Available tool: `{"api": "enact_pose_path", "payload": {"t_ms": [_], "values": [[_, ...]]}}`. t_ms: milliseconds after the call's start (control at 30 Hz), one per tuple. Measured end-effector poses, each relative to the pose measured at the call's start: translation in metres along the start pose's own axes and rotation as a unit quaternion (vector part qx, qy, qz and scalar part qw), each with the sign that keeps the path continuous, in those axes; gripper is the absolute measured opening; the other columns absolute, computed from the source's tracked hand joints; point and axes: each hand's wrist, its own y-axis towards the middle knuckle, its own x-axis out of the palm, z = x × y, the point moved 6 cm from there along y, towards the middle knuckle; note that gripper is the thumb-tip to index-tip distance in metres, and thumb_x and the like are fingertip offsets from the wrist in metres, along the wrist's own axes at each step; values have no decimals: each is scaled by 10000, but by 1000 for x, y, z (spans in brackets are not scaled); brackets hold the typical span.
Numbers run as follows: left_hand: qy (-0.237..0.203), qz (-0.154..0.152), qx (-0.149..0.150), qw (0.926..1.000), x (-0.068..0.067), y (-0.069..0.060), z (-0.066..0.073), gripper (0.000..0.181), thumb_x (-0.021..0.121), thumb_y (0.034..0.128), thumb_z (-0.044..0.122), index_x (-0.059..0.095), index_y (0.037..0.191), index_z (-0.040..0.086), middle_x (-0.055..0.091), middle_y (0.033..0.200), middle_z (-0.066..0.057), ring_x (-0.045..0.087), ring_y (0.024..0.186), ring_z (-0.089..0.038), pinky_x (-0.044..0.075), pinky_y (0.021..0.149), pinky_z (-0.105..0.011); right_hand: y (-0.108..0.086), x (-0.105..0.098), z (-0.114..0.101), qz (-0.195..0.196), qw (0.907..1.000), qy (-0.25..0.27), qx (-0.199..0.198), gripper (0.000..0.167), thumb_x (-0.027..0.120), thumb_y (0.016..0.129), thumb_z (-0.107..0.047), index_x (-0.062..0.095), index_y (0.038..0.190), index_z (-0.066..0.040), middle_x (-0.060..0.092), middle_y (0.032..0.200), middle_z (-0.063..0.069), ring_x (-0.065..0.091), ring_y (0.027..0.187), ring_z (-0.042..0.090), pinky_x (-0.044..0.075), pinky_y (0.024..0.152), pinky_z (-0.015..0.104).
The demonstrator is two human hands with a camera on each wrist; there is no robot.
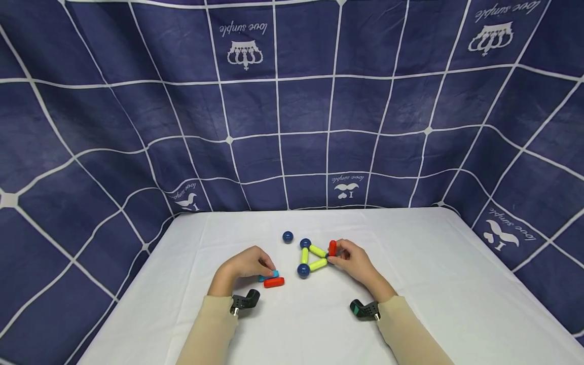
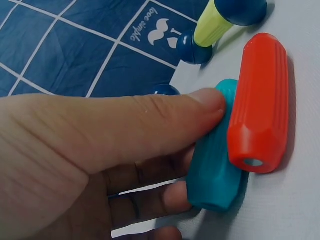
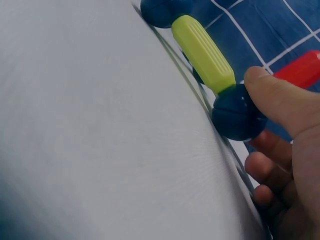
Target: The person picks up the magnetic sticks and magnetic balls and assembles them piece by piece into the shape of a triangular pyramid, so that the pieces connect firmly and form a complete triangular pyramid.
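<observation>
My left hand [image 1: 250,262] pinches a teal magnetic rod [image 2: 215,160] between thumb and fingers, low over the table. Right beside that rod lies a red magnetic rod [image 2: 260,105]. Three yellow-green rods [image 1: 318,264] and blue balls form a flat triangle at mid-table, with one ball [image 1: 303,270] at its near corner and another [image 1: 305,244] at its far corner. At the right corner, my right hand [image 1: 353,261] grips the third blue ball [image 3: 239,112] by thumb and fingers. A second red rod [image 1: 332,248] stands upright at that ball; its lower end is partly hidden by the hand.
A loose blue ball [image 1: 288,236] lies behind the triangle, to its left. White cloth covers the table [image 1: 410,263]. A dark blue curtain [image 1: 305,106] with white lines hangs behind and at both sides.
</observation>
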Motion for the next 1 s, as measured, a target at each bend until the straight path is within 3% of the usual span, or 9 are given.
{"api": "enact_pose_path", "payload": {"t_ms": [200,400,600,767,1000], "values": [[-41,34,-128,9999,0,-1,2,33,753,854,124,779,873,122,688,787,42,547,747,-134,452,726,-287,-1,-1,0,-349,9990,225,-167,298,806,838,-194,709,1120,-178,675,999,1,531,779,113,432,674,216],[-253,99,-185,9995,0,1,1,44,732,873,142,760,890,113,643,767,33,516,718,-141,422,674,-279,-2,-1,1,-471,9984,213,-223,270,799,845,-209,717,1099,-170,698,1006,-4,556,796,96,432,685,211],[-685,239,136,9973,-2,4,1,104,708,900,138,719,974,66,638,833,-8,529,741,-135,444,678,-265,-2,0,1,-466,9984,215,-220,261,800,845,-208,717,1090,-171,703,998,-4,556,793,108,427,676,212],[-800,444,455,9948,-4,6,5,173,681,928,129,711,1080,51,659,910,-36,550,797,-136,468,706,-260,-2,1,1,-472,9987,144,-146,262,801,842,-206,708,1086,-179,673,928,-12,538,775,118,423,667,222],[-976,661,472,9919,-7,6,15,214,682,933,147,732,1136,97,672,961,-27,561,851,-175,487,733,-292,-2,2,2,-530,9985,66,-70,275,820,826,-227,687,1066,-201,610,839,-22,518,747,141,418,653,235]]}}
